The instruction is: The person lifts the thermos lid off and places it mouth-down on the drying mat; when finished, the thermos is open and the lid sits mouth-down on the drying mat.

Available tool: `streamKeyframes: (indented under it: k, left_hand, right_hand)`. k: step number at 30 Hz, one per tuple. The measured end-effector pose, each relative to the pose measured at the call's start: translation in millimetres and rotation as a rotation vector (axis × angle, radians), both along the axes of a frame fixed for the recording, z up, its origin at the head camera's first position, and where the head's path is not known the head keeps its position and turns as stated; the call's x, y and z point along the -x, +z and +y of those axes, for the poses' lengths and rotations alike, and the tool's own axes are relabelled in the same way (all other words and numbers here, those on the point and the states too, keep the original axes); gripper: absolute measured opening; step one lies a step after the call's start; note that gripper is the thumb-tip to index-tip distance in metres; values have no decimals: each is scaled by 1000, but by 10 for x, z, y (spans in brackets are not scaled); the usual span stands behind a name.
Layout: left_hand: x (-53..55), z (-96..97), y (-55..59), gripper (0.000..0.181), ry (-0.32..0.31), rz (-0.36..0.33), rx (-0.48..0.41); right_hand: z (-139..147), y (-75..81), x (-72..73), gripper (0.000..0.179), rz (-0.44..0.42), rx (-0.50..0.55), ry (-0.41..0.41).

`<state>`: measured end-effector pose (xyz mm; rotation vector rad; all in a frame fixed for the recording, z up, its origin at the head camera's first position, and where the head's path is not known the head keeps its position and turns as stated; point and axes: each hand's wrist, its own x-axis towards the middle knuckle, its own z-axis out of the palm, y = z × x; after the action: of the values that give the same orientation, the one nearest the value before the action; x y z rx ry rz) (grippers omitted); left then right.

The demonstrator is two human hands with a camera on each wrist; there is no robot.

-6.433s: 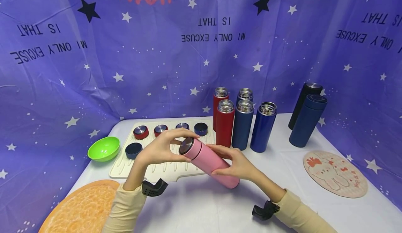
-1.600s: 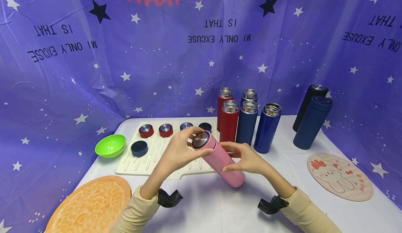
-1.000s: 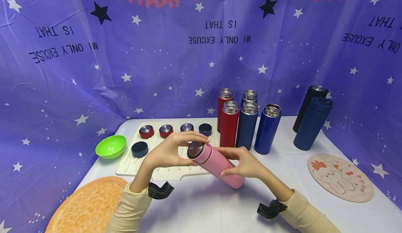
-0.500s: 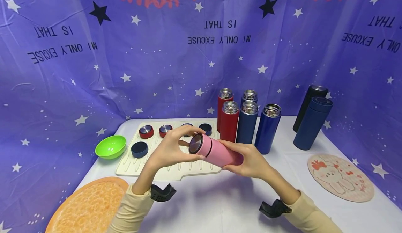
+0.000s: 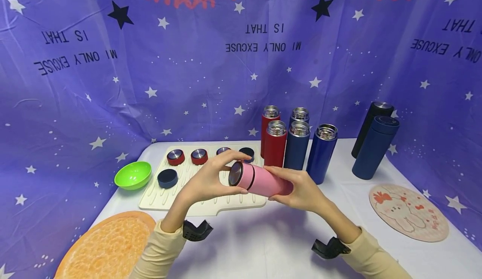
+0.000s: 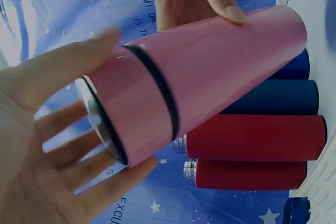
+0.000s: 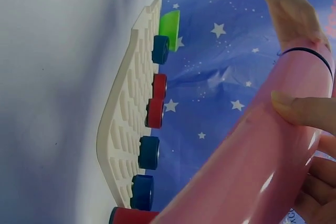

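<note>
A pink thermos bottle [image 5: 266,182] is held tilted above the table, its steel-topped lid [image 5: 247,175] toward the left. My left hand [image 5: 208,177] holds that lid between thumb and fingers. Around the bottle's body, my right hand [image 5: 303,190] grips with the thumb on the near side. A dark ring [image 6: 157,90] separates lid and body in the left wrist view. The base is hidden behind my right hand in the head view. In the right wrist view, my right thumb [image 7: 296,109] presses on the pink surface.
A cream drying mat [image 5: 158,199] bears several loose lids [image 5: 167,178]. Behind the bottle stand several lidless red [image 5: 274,149] and blue thermoses [image 5: 321,153]. Two lidded ones [image 5: 376,147] stand at right. A green bowl [image 5: 133,175], orange round mat [image 5: 109,245] and rabbit mat [image 5: 408,213] lie around.
The pink bottle's base has swung up from near the table, so the bottle lies closer to level. My left hand has shifted and turned on the lid several times; both hands still hold the bottle.
</note>
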<state>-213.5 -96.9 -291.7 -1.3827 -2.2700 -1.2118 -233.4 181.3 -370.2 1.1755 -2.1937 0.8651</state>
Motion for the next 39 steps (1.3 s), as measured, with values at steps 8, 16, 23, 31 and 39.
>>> streamKeyframes:
  k: [8, 16, 23, 31, 39]
  left_hand:
    - [33, -57, 1, 63, -141, 35, 46]
    - [169, -66, -160, 61, -45, -5, -26]
    - [250, -69, -261, 59, 103, -127, -71]
    - [231, -60, -247, 50, 277, -202, -48]
    - [217, -59, -245, 52, 376, -226, -1]
  right_hand:
    - [61, 2, 33, 73, -162, -10, 30]
    - [34, 44, -15, 75, -79, -6, -7]
    - [0, 43, -37, 74, 45, -7, -39]
    - [-7, 25, -31, 76, 153, -10, -69]
    - [-16, 35, -35, 75, 118, -33, -68]
